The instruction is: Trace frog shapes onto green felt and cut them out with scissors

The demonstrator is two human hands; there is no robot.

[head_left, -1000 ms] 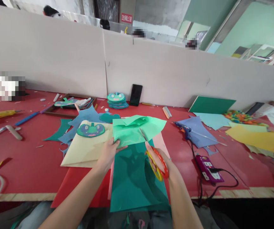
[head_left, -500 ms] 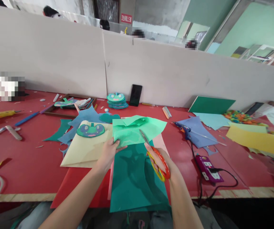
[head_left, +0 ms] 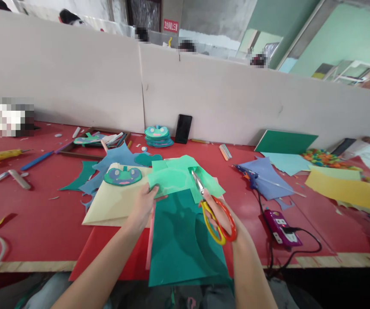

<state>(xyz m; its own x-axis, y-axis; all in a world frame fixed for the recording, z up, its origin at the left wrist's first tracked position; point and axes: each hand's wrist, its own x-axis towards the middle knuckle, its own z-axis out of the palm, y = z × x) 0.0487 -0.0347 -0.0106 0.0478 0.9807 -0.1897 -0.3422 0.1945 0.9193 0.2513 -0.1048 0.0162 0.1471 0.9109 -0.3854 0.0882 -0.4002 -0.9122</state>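
My left hand (head_left: 145, 201) pinches the left edge of a light green felt sheet (head_left: 172, 178), thumb on top. A pale outline is drawn on that sheet. In my right hand (head_left: 222, 216) are scissors (head_left: 217, 223) with red and yellow handles, their blades at a cut in the sheet's right part. Beneath both hands lies a dark green felt sheet (head_left: 175, 244), over pink and red sheets. On cream felt (head_left: 117, 208) to the left rests a green and blue felt face piece (head_left: 122, 176).
A stack of similar felt pieces (head_left: 158, 136) and a phone (head_left: 183, 128) stand by the white partition (head_left: 223, 94). Blue scraps (head_left: 110, 165) lie left. Right are a glue gun (head_left: 249, 175), a corded purple box (head_left: 280, 227) and yellow felt (head_left: 346, 189). A yellow glue gun (head_left: 0, 159) is far left.
The scissors have moved slightly right, and their blades are now more parted. The light green sheet has shifted left at its held edge, with a cut flap spreading on its right.
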